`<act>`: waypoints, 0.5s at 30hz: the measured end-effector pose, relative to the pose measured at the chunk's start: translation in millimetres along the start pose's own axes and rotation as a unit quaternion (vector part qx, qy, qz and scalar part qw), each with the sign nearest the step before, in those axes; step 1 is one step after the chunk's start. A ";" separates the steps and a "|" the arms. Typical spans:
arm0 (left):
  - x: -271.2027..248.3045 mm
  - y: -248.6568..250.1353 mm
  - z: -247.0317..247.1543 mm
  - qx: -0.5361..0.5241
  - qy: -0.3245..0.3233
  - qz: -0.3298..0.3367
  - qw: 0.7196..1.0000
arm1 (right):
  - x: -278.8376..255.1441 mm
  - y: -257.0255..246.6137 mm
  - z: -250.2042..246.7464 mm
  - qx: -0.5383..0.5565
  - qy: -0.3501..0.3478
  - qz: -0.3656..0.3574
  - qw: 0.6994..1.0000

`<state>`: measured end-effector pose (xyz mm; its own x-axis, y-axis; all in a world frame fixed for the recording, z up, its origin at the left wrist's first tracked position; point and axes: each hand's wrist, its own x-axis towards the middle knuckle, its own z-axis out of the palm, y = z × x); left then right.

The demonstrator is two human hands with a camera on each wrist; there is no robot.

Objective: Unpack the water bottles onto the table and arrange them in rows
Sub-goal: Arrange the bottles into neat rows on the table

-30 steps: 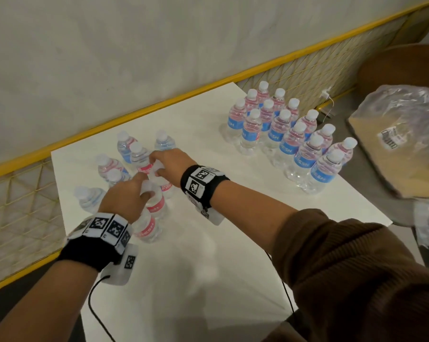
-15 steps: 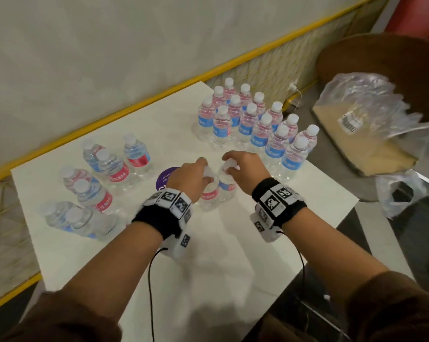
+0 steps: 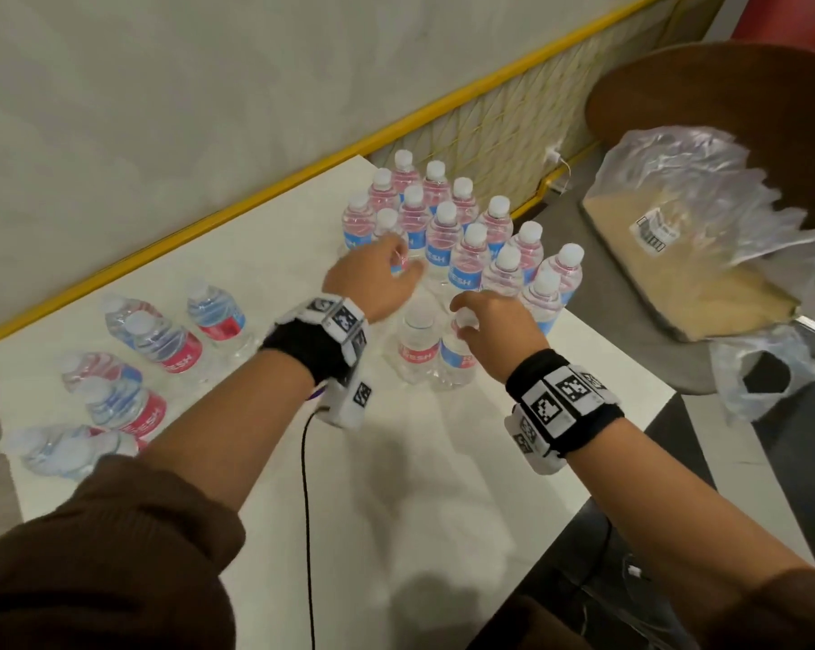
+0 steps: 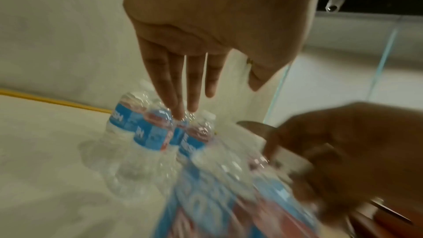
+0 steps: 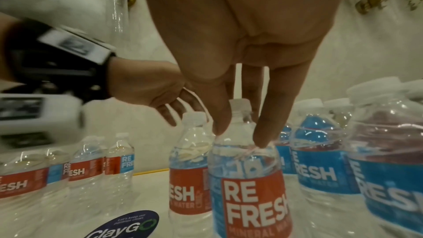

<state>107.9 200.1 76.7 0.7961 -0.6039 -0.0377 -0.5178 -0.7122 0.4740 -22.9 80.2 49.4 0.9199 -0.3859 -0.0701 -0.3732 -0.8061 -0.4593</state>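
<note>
Both hands have carried two bottles over beside the big group (image 3: 461, 236). Right hand (image 3: 494, 321) pinches one bottle (image 3: 454, 354) by its neck; left hand (image 3: 372, 279) is spread open. Set it straight, touching the group.

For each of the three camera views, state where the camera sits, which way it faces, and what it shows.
Head: on the head, looking down at the table; both forearms show.
Left wrist: along the left hand toward the rows of bottles.
Right wrist: along the right hand onto a bottle.
Shared: each wrist view shows the other hand.
</note>
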 end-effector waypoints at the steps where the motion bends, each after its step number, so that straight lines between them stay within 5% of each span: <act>1: 13.4 -2.9 -7.4 -0.002 0.029 0.004 1.000 | 0.4 1.3 0.5 0.001 0.001 0.000 1.000; 3: 41.4 -8.9 -16.8 0.019 0.041 0.012 0.999 | 1.9 3.0 -0.2 0.006 -0.003 0.002 1.000; 9: 95.4 -21.2 -3.1 0.107 -0.059 0.012 0.992 | 7.6 3.8 -2.7 0.010 -0.018 0.004 1.000; 15: 110.6 -23.2 0.7 0.117 -0.031 0.003 0.993 | 11.2 6.3 -3.2 0.018 -0.023 0.005 1.000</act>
<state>207.7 149.6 61.0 0.7763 -0.6236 -0.0924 -0.5865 -0.7682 0.2567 -15.3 69.4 48.5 0.9210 -0.3723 -0.1145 -0.3783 -0.7850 -0.4906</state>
